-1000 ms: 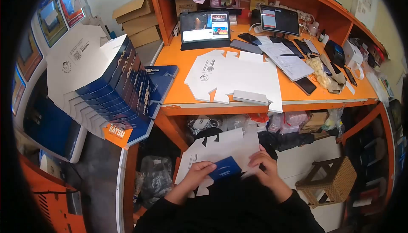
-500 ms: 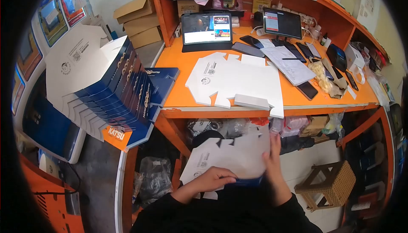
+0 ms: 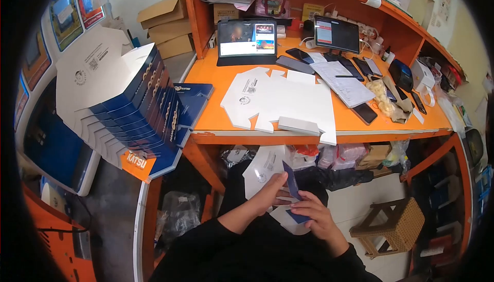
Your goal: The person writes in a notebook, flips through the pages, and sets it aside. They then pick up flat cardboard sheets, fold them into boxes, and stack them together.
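Over my lap is a carton blank (image 3: 266, 168), white inside with a printed logo, its blue outer side showing on raised flaps. My left hand (image 3: 268, 195) presses against the inner side of a blue flap (image 3: 291, 180), fingers around its edge. My right hand (image 3: 318, 216) holds the blank's right side, fingers bent over a lower blue flap. Flat white blanks (image 3: 288, 99) lie on the orange desk in front of me, with a small folded white piece (image 3: 298, 125) on their near edge.
Nested blue cartons (image 3: 139, 102) are stacked at the left. A tablet (image 3: 247, 40), a monitor (image 3: 337, 34), papers (image 3: 343, 82) and phones are on the desk (image 3: 206, 117). A woven stool (image 3: 393, 225) stands at lower right.
The blank in my hands has turned and its blue flaps now stand up. My left hand has moved up and right; my right hand has dropped lower and come closer to it.
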`<state>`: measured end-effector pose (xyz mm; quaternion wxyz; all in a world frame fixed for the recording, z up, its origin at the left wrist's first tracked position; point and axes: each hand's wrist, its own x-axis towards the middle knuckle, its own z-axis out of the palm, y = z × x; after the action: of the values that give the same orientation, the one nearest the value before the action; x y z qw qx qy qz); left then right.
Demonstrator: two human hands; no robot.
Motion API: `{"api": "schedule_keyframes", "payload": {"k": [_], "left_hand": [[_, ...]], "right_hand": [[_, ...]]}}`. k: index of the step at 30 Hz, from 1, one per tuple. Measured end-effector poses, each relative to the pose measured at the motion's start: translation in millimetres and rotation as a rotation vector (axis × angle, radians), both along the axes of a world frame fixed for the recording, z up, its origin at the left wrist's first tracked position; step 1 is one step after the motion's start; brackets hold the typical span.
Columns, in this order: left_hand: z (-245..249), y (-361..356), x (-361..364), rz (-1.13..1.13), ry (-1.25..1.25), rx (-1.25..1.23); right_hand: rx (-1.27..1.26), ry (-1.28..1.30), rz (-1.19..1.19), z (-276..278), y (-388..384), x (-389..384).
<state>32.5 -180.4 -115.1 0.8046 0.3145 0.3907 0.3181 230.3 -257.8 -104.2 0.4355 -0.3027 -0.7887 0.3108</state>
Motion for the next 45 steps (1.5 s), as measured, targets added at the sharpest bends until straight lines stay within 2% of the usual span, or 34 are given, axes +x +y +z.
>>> {"api": "schedule_keyframes", "payload": {"k": [1,3,5,9,12,14,17,18,20,21,24,25,27,30,31,32,34,36,39,42,45], "left_hand": [[-5,0,2,-0.007,-0.089,-0.013],[-11,-5,8,0.018,-0.234,0.011],[-19,-8,12,-0.044,-0.153,-0.006],[-30,-19,28,-0.136,-0.098,-0.008],[-36,-23,46,-0.193,-0.074,0.006],[-48,-25,62,-0.253,-0.053,0.000],[-30,-32,79,-0.189,-0.166,-0.033],[-34,-31,84,-0.253,-0.078,0.106],[-46,-30,93,-0.377,0.099,0.379],[-40,-32,92,-0.367,0.100,0.419],[-16,-32,78,-0.357,0.095,0.513],[-12,-27,71,-0.369,0.088,0.528],[-13,-26,62,-0.385,0.003,0.500],[5,-29,50,-0.564,0.025,0.535],[3,-29,47,-0.683,0.119,0.683],[2,-27,42,-0.688,0.166,0.765],[0,-24,32,-0.700,0.258,0.934],[-10,-24,22,-0.758,0.390,0.856],[-20,-35,12,-0.823,0.523,0.791],[-14,-41,9,-0.860,0.617,0.750],[-18,-44,9,-0.881,0.638,0.823]], "right_hand": [[0.010,0.000,-0.035,2,-2,-1],[-0.016,0.162,-0.174,-7,-3,3],[-0.063,0.322,-0.312,-7,-3,5],[0.011,-0.246,-0.493,9,-5,9],[-0.162,-0.113,-0.625,-2,-8,10],[-0.092,-0.251,-0.723,-17,-10,14],[0.036,-0.391,-0.858,-23,-23,10],[0.084,-0.428,-0.903,-25,-27,8],[0.093,-0.299,-0.889,-41,-37,17],[0.096,-0.234,-0.882,-47,-41,20],[-0.119,0.264,-0.945,-43,-51,22],[-0.226,0.533,-0.930,-39,-47,19],[-0.299,0.476,-0.882,-35,-44,29],[-0.319,0.437,-0.871,-51,-36,49],[-0.321,0.422,-0.868,-67,-33,62],[-0.321,0.410,-0.866,-76,-32,68],[-0.293,0.434,-0.873,-50,-28,58],[-0.340,0.385,-0.819,-47,-28,61],[-0.543,0.427,-0.656,-46,-35,46],[-0.177,-0.123,-0.741,-31,-37,32],[-0.231,-0.246,-0.476,-30,-38,24]]}}
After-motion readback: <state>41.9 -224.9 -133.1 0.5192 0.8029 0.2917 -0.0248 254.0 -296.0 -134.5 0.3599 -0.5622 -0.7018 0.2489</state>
